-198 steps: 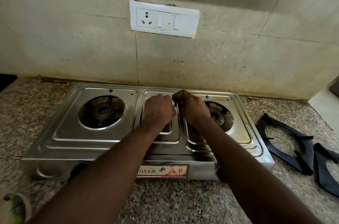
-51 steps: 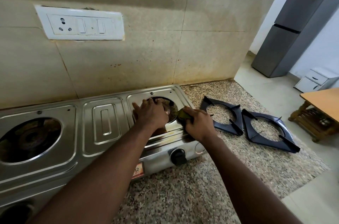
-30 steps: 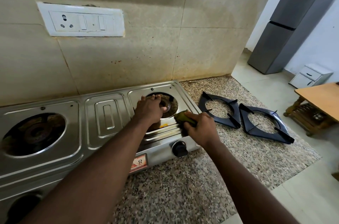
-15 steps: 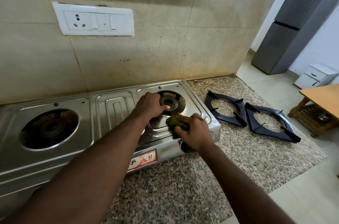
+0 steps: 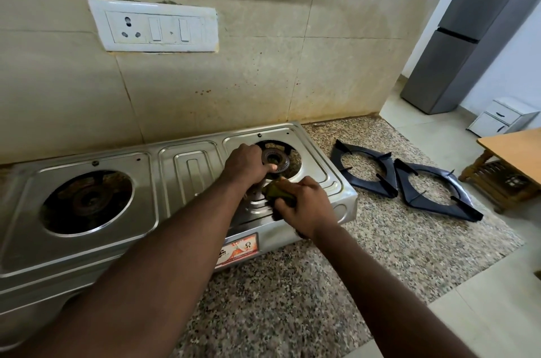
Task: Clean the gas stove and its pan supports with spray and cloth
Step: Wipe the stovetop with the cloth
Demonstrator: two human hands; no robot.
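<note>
A speckled stone counter (image 5: 292,284) fills the lower frame. On it, left of centre, sits a steel two-burner stove (image 5: 87,240) with its grates off. The two dark pan supports (image 5: 366,182) (image 5: 456,206) lie side by side at centre right, the far one close to the counter's edge.

The left hand (image 5: 244,164) rests on the stove with fingers curled and thumb against the right burner (image 5: 275,160); whether it grips anything cannot be told. The right hand (image 5: 304,205) clutches a bunched green cloth (image 5: 275,192), pressing it to the steel just in front of that burner.

Hard rubbing may slide the stove, the cloth may snag on the burner, and a stray arm could likely knock a support to the floor.
</note>
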